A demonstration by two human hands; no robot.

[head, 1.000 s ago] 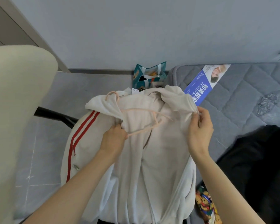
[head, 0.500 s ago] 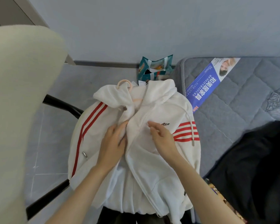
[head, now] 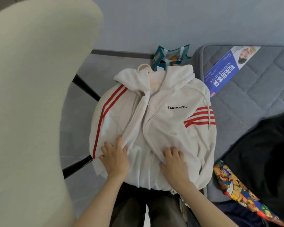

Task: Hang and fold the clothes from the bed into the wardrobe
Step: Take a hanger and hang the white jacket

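At nine o'clock a cream chair back (head: 31, 95) fills the left of your view, with its black legs (head: 85, 86) running under the garment.

Your left hand (head: 116, 158) comes up from six o'clock with the forearm bare and the palm facing down. It sits at seven o'clock on the white hoodie (head: 170, 125). Its fingers (head: 105, 147) are spread on the cloth, and the thumb and forefinger are closed on the left front edge by the zip.

The hoodie lies face up across your lap, hood toward twelve o'clock, red stripes on both sleeves. A pink hanger (head: 143, 67) is inside it – only the hook pokes out at eleven o'clock of the hood.

Your right hand (head: 175, 161) mirrors the left at five o'clock of the hoodie. Its wrist is straight, its fingers are bent, and their tips are tucked into the fold of the right front panel.

A teal bag (head: 170, 56) stands on the floor at twelve o'clock, just beyond the hood. The grey bed (head: 252, 99) takes up the right side – a blue label (head: 223, 74) at one o'clock, a black garment (head: 261, 153) at three and a bear-print cloth (head: 233, 182) at four.
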